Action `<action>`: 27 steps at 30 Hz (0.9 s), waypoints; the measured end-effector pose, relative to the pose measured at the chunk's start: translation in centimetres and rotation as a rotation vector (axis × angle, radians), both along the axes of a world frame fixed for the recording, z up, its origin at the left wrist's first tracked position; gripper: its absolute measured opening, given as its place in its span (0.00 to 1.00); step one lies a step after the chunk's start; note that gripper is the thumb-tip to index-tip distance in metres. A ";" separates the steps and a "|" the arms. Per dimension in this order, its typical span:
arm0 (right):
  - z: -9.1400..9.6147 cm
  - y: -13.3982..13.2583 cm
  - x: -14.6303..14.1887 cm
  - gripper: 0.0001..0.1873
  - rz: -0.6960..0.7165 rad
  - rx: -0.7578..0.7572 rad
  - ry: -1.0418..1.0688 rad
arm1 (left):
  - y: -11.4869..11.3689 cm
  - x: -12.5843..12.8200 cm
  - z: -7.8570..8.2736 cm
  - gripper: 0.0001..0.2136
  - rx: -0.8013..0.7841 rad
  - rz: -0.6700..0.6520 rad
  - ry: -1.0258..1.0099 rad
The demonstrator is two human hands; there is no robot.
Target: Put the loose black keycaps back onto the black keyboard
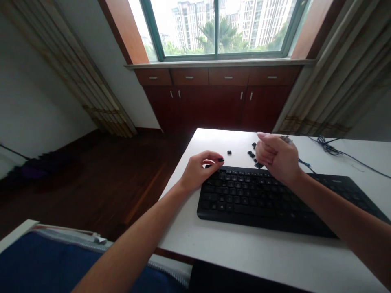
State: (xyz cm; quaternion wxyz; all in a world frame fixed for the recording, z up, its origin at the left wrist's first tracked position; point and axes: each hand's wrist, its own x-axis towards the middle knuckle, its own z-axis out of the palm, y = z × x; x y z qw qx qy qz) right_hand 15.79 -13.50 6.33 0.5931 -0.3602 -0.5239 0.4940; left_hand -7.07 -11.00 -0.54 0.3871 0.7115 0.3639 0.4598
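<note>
The left hand [200, 169] pinches a black keycap [220, 160] just above the far edge of the black keyboard [259, 199]. The right hand [276, 160] is clenched around a thin grey item [285, 139] (too small to tell what). Loose keycaps [252, 154] lie between the keyboard and the far edge of the white desk [244, 256].

A sliding window [214, 28] is mounted above a reddish wooden cabinet [216, 101] at top centre; a coiled cable [328, 148], apparently dark blue, is laid on the white table [305, 260] at right.
</note>
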 end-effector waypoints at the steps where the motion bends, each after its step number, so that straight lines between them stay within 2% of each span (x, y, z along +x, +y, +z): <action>1: 0.3 0.0 0.1 0.28 -0.031 0.030 -0.102 | 0.0 -0.2 0.1 0.13 0.027 -0.006 0.020; 3: 0.2 0.0 0.2 0.24 -0.103 0.130 -0.425 | -0.1 -0.4 0.3 0.14 0.063 -0.009 0.058; 5: -0.5 -0.1 0.2 0.15 -0.129 0.261 -0.747 | -0.2 -0.7 0.5 0.15 0.079 -0.009 0.091; 6: -1.0 -0.1 0.2 0.11 -0.111 0.322 -0.859 | -0.3 -0.7 0.6 0.15 0.085 -0.011 0.102; 8: -1.9 -0.2 0.0 0.11 -0.041 0.413 -0.975 | -0.4 -0.8 0.8 0.15 0.103 -0.015 0.116; 12: -3.0 -0.1 -0.6 0.13 0.042 0.507 -1.056 | -0.6 -0.8 0.8 0.15 0.137 -0.001 0.135; 18: -2.8 0.1 -1.2 0.15 0.063 0.550 -1.118 | -0.5 -0.8 0.7 0.16 0.140 -0.004 0.115; 24: -2.9 -0.2 -1.2 0.11 -0.004 0.485 -1.101 | 0.2 -1.6 0.8 0.18 0.187 -0.140 0.073; 27: -3.4 -0.5 -1.1 0.09 0.015 0.425 -1.164 | 0.5 -2.0 0.7 0.16 0.214 -0.102 0.096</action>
